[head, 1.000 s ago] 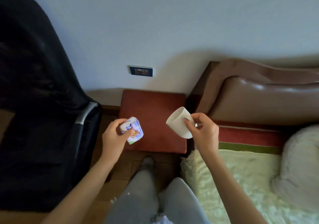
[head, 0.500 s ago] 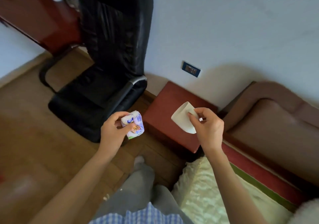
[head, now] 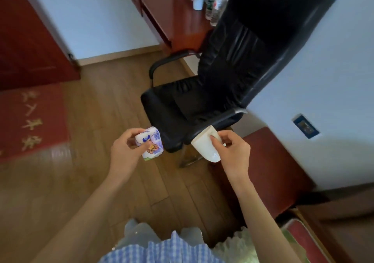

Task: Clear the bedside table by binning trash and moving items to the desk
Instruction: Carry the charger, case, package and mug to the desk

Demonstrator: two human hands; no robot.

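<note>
1. The view has swung left from the bedside surface [head: 269, 161] toward the office chair [head: 212, 92] and desk [head: 172, 15].
2. Left hand [head: 125, 153] fingers grip what looks like a tissue pack [head: 151, 145]; right hand [head: 232, 153] fingers pinch a white paper cup [head: 204, 147], tilted.

A: Dim, soft daylight; the wall [head: 334, 64] at upper right is brightest, with a soft shadow at right centre.
B: Edges bend with wide-angle distortion; the rug [head: 30, 121] at left is smeared by blur, with glare below it.
</note>
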